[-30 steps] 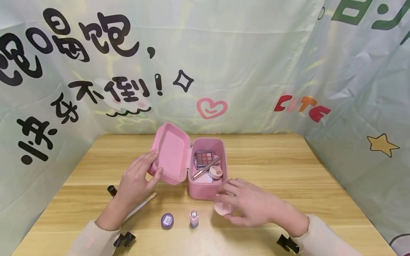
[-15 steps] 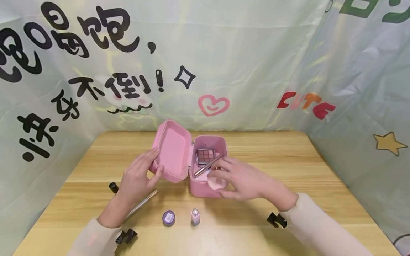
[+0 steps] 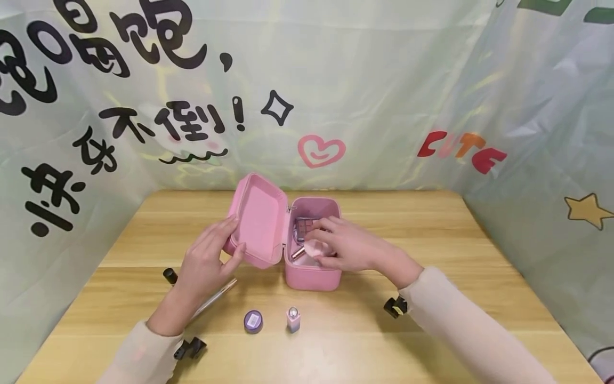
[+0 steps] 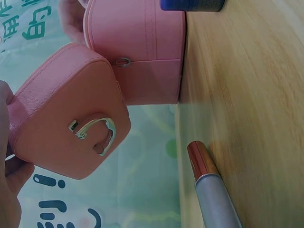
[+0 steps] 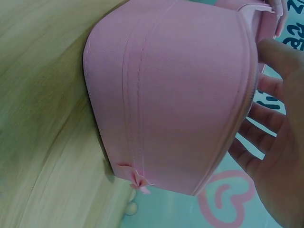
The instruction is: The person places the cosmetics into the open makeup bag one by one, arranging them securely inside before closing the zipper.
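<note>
A pink makeup case (image 3: 313, 279) stands on the wooden table with its lid (image 3: 259, 224) swung out to the left. My left hand (image 3: 206, 261) holds the lid's left edge between thumb and fingers; the lid's gold-trimmed handle (image 4: 102, 133) shows in the left wrist view. Over the case's opening, my right hand (image 3: 357, 246) pinches a round, flat, pale pink disc (image 3: 314, 248). Beneath it inside lie an eyeshadow palette (image 3: 300, 229) and a rose-gold makeup pen (image 3: 298, 253), both partly covered. In the right wrist view the case wall hides the disc.
A purple-lidded jar (image 3: 253, 321) and a small pink-and-lilac bottle (image 3: 293, 320) are in front of the case. Near my left forearm lie a slim silver tube (image 3: 217, 298) and a black-capped item (image 3: 170, 276). A printed cloth hangs behind the table.
My right hand has carried the pale pink disc from in front of the case up and leftward into its opening. My left hand keeps its hold on the lid.
</note>
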A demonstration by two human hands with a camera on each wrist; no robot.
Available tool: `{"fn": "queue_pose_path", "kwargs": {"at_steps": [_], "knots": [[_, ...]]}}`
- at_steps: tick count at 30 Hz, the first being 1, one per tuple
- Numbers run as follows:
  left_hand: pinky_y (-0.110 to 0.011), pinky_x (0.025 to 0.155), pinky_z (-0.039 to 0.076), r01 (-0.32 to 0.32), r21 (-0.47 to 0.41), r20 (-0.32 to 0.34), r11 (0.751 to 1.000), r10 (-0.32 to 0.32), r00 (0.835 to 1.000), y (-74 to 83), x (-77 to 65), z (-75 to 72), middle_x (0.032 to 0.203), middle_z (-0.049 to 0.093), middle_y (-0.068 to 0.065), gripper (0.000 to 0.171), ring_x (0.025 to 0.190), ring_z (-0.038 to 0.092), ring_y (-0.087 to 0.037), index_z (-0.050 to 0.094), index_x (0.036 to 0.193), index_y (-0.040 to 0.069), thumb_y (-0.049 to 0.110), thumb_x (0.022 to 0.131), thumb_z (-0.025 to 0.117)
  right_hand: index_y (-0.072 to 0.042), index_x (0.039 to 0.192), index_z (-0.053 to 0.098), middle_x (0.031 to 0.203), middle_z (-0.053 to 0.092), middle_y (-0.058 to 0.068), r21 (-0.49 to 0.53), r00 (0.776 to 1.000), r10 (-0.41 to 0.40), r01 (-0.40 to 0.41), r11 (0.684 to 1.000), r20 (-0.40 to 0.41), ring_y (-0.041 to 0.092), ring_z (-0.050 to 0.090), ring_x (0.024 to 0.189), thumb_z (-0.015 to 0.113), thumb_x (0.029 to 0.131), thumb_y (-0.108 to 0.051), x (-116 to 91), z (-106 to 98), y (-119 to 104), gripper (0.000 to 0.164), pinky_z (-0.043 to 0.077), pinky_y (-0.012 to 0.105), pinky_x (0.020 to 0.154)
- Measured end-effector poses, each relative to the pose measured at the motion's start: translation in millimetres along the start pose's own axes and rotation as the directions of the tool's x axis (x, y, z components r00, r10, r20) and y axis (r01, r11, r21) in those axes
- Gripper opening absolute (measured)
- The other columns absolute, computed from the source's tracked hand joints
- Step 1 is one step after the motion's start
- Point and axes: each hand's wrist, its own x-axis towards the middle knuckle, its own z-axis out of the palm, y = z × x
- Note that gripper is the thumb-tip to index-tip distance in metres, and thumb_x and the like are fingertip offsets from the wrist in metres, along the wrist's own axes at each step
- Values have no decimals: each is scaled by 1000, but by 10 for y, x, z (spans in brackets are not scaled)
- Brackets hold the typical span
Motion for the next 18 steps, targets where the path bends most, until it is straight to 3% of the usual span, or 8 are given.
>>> {"fn": "queue_pose_path", "kwargs": {"at_steps": [18], "knots": [[-50,87,56,-4,-2,10,1000,4,1000,-17,-40,-7,124,64,-18,50,109,63,-34,64,120,-4,38,96,52,-14,115,62,117,58,4,-54,995,43,-39,998,90,23,56,108,73,85,-33,113,133,37,37,48,42,97]]}}
